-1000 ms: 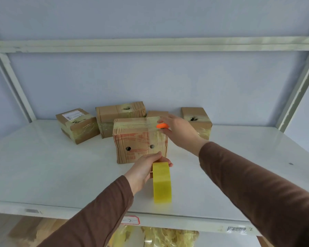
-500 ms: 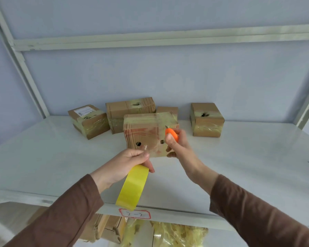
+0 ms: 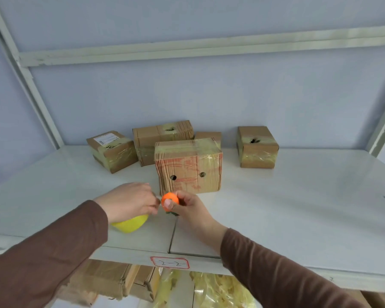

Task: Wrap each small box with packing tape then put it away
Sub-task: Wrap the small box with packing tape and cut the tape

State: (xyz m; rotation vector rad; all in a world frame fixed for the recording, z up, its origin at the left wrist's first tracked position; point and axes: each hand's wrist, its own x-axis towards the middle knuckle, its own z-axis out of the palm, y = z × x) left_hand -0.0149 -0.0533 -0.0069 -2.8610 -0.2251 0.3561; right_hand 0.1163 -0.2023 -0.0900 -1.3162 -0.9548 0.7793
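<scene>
Two hands meet just in front of the taped box (image 3: pixel 188 166) on the shelf (image 3: pixel 298 196) — I see my left hand (image 3: pixel 129 202) closed over the yellow tape roll (image 3: pixel 130 223), my right hand (image 3: pixel 185 206) pinching an orange cutter (image 3: pixel 169 198). Four other boxes (image 3: pixel 257 146) sit behind.

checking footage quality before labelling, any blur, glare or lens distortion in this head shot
Head view: the wide-angle lens bows the shelf frame and splays its uprights; light is soft and even, with only a faint sheen on the white shelf; the left hand and the right hand with its orange cutter are slightly smeared; the front taped box is sharp.
</scene>
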